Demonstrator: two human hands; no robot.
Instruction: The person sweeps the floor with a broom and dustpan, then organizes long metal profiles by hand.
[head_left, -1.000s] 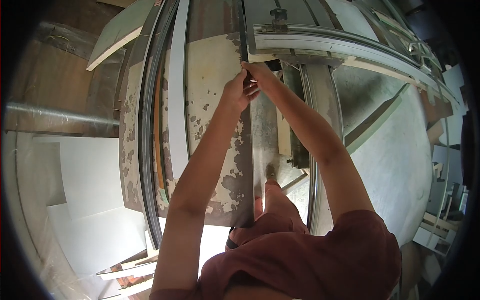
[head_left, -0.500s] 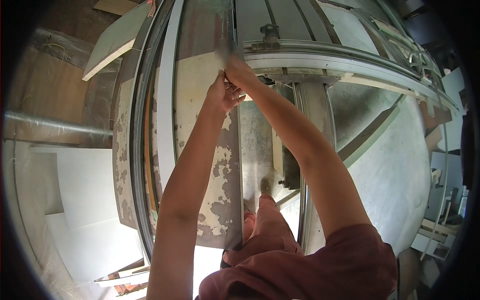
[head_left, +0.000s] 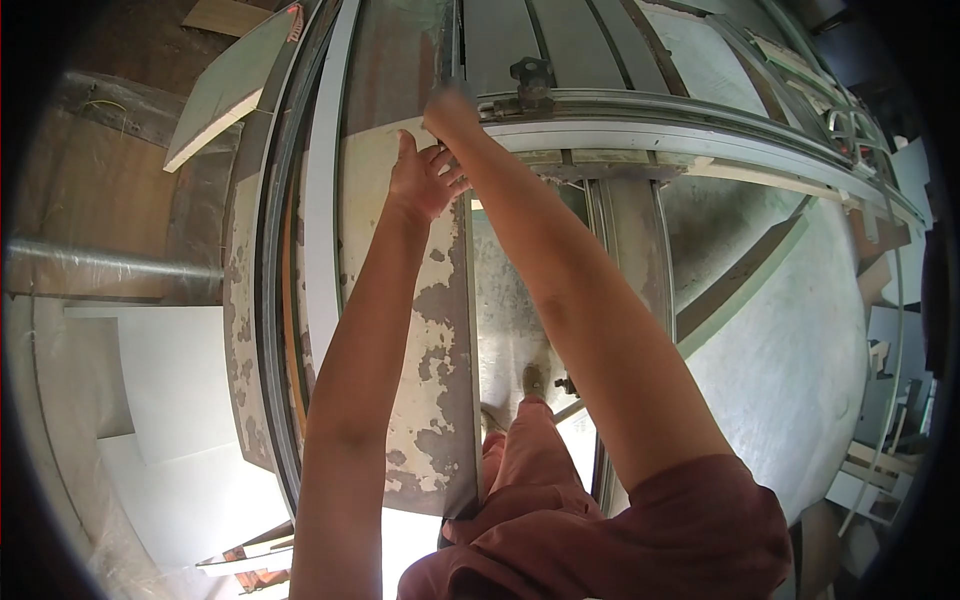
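My left hand (head_left: 424, 183) hovers over the worn machine table (head_left: 428, 330), whose pale coating is flaking. Its fingers are spread, the thumb points up, and nothing shows in the palm. Just beyond it, my right hand (head_left: 453, 115) is closed near the table's right edge, beside the end of the metal crossbar (head_left: 640, 135). A dark smear covers the far side of that hand, so what its fingers grip is hidden. A black star-shaped knob (head_left: 531, 76) stands on the crossbar to the right. Along the table's left side runs a long white strip (head_left: 325, 180).
A dark metal rail (head_left: 268, 300) borders the white strip. White panels (head_left: 180, 400) lie at lower left, and a pale board (head_left: 225, 85) leans at upper left. Slotted grey bed sections (head_left: 500, 45) lie beyond the crossbar. My shoe (head_left: 533, 382) is on the floor below.
My hands have drawn apart: the left moved slightly left and opened its fingers, while the right shifted a little left. The whole view has also shifted slightly.
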